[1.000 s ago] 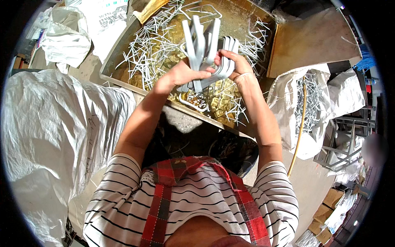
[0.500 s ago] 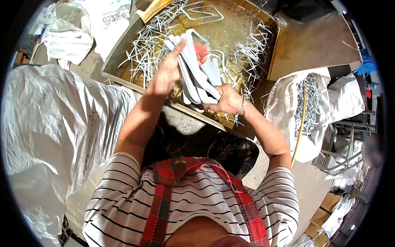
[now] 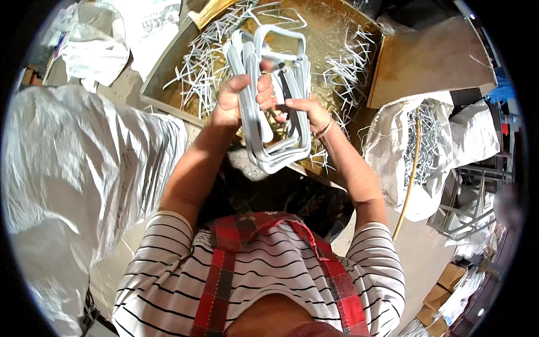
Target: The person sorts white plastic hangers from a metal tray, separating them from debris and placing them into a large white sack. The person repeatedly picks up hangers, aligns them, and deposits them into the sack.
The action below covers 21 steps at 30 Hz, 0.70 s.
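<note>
Over a shallow metal tray (image 3: pixel 174 112), both my hands hold up a stack of white, rounded rectangular plastic frames (image 3: pixel 272 163). My left hand (image 3: pixel 230 101) is closed round the stack's left side, with fingertips showing inside the opening. My right hand (image 3: pixel 315 114) grips the right side, one finger stretched across it. A dark strip shows inside the opening near my fingers; I cannot make out what it is. Behind the stack, another loose frame (image 3: pixel 281 14) lies in the tray's far part.
Thin white plastic scraps (image 3: pixel 199 73) pile up along the tray's left side, and more scraps (image 3: pixel 349 67) lie at the right. A brown board (image 3: pixel 432 62) leans beyond its right edge. An open white sack (image 3: pixel 387 135) holds grey pieces. A large white sack (image 3: pixel 84 157) stands at left.
The stack has turned from a slant to nearly upright, its openings now facing me. My right hand has moved up from the stack's lower end to its right side.
</note>
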Tool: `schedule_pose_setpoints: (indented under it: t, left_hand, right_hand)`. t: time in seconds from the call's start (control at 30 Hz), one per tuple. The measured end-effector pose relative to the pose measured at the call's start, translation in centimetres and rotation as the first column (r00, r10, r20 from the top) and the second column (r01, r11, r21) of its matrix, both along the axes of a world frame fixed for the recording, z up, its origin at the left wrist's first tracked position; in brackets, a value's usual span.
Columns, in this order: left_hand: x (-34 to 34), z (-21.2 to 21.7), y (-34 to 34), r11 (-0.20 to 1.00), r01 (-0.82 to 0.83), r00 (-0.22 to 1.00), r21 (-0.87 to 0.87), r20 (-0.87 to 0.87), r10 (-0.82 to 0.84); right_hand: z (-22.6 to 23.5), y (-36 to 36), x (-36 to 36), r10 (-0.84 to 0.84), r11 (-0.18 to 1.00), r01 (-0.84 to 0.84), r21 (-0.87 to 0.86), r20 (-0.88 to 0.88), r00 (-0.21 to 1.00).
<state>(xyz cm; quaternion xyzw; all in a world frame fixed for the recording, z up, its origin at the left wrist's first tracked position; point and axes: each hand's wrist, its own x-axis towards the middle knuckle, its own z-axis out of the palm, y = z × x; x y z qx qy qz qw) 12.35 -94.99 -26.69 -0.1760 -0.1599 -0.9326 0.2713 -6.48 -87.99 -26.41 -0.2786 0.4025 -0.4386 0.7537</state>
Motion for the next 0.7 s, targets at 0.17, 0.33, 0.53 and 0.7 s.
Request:
schedule_pose_setpoints:
  t: [0.17,0.33,0.53,0.7]
  left_hand:
    - [1.7,1.0,1.5,0.983,-0.184,0.972,0.002,0.146,0.182]
    - [4.5,2.9,4.4,0.939,-0.341,0.859,0.051,0.423,0.289]
    - [9.2,15.0,15.4,0.099,-0.253,-0.084,-0.963,0.124,0.989]
    - [22.7,26.2,30.2,-0.826,0.04,-0.01,-0.562,-0.827,0.562]
  right_hand:
    - [0.9,-0.5,0.0,-0.051,0.988,-0.033,-0.148,-0.528,0.848]
    - [3.6,0.9,0.7,-0.191,0.958,-0.114,-0.263,-0.883,0.429]
    - [15.4,3.0,-0.6,-0.569,0.775,0.215,-0.595,-0.507,0.647]
    - [30.7,2.2,6.8,-0.705,0.455,0.168,-0.874,-0.239,0.668]
